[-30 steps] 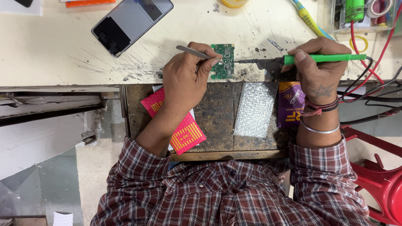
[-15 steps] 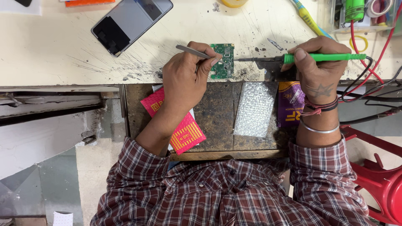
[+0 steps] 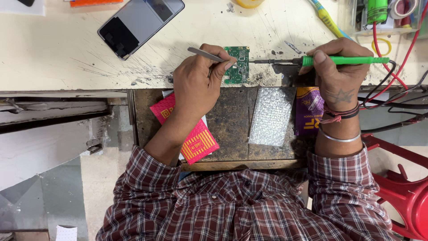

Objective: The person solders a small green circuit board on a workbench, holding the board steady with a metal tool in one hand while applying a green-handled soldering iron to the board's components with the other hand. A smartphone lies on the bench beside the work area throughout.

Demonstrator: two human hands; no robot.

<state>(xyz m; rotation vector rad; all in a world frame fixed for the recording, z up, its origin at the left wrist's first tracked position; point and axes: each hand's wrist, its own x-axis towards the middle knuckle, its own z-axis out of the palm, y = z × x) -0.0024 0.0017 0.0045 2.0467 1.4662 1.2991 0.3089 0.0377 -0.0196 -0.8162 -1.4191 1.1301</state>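
My left hand (image 3: 196, 85) pinches metal tweezers (image 3: 209, 55), tips at small green circuit board (image 3: 237, 65). My right hand (image 3: 335, 71) wraps tight round green-handled soldering iron (image 3: 330, 60), tip meeting board's right edge. Board lies flat on scorched cream workbench (image 3: 67, 53) edge, between both hands, components facing up.

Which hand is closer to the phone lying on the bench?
Left. The left hand with tweezers sits just right of and below the phone; the right hand is far across.
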